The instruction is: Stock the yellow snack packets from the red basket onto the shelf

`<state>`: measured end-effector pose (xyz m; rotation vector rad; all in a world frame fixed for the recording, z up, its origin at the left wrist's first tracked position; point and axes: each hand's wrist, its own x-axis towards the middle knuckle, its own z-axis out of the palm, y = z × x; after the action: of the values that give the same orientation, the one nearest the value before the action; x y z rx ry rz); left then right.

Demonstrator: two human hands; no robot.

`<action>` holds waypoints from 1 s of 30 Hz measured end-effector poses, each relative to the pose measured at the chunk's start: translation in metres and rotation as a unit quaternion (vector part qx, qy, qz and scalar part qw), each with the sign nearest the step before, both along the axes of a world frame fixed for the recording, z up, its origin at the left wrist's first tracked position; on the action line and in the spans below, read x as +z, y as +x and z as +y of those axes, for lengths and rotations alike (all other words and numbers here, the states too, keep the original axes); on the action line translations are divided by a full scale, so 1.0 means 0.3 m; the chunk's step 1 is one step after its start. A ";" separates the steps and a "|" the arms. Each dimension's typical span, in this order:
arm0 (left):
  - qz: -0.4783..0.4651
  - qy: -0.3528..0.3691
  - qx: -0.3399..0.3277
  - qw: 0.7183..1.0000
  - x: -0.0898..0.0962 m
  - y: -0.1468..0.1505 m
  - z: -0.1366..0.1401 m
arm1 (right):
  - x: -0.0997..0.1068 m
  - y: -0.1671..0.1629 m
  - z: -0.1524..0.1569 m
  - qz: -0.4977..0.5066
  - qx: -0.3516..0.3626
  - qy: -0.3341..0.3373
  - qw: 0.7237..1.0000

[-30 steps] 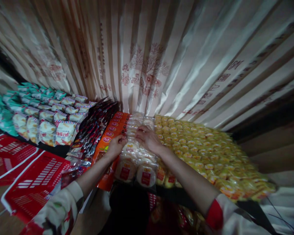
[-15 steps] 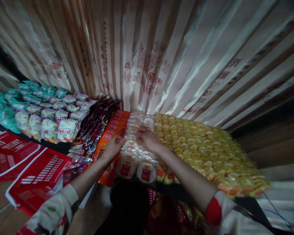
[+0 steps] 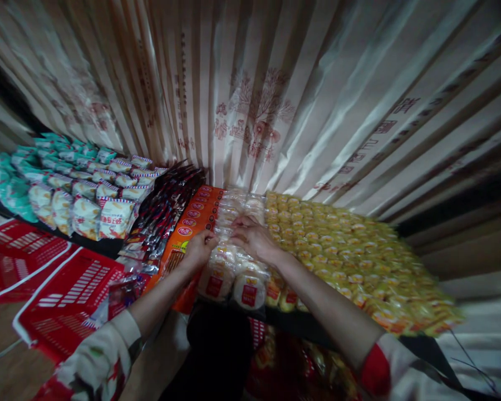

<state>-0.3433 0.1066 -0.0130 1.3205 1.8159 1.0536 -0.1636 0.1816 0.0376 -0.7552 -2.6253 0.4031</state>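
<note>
Two columns of clear-wrapped round pale crackers (image 3: pixel 250 289) run away from me, the front packets bearing red labels. My left hand (image 3: pixel 201 248) is closed at the left column's edge, beside an orange packet (image 3: pixel 188 220) printed with round logos. Its fingertips are curled together, and what they pinch is too small to make out. Over the same columns, opposite it, my right hand (image 3: pixel 254 238) has bent fingers, with a gap between thumb and forefinger. The packets under both hands are partly hidden.
Rows of yellow-wrapped snacks (image 3: pixel 338 250) fill the right side. Dark shiny packets (image 3: pixel 167 206) and white-and-teal snack bags (image 3: pixel 83 192) stand at left. Red baskets (image 3: pixel 70 295) with white handles sit below them. A pleated, printed curtain (image 3: pixel 254 100) hangs directly behind the display.
The right hand's thumb and forefinger have parted, and that hand has shifted slightly. My left hand stays at the cracker column's edge. The whole view has moved a little.
</note>
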 end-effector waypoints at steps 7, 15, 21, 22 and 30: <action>0.012 0.001 0.039 0.999 0.012 0.003 -0.031 | -0.036 -0.010 -0.010 0.002 -0.028 -0.015 0.999; 0.007 -0.028 0.026 0.999 0.055 -0.020 -0.143 | -0.046 -0.018 -0.012 -0.007 -0.033 0.007 0.999; -0.124 -0.017 0.024 0.992 0.019 0.000 -0.116 | -0.049 -0.014 -0.017 0.001 -0.033 0.003 0.999; -0.132 -0.011 0.032 0.991 0.016 0.004 -0.112 | -0.045 -0.011 -0.023 0.011 -0.033 0.002 0.999; -0.153 0.065 0.054 0.985 0.011 0.040 -0.095 | -0.028 0.002 -0.077 0.010 0.001 0.010 1.000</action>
<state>-0.3312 0.0781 -0.0096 1.0736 1.6236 1.3720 -0.1629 0.1586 0.0292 -0.7380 -2.6081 0.3839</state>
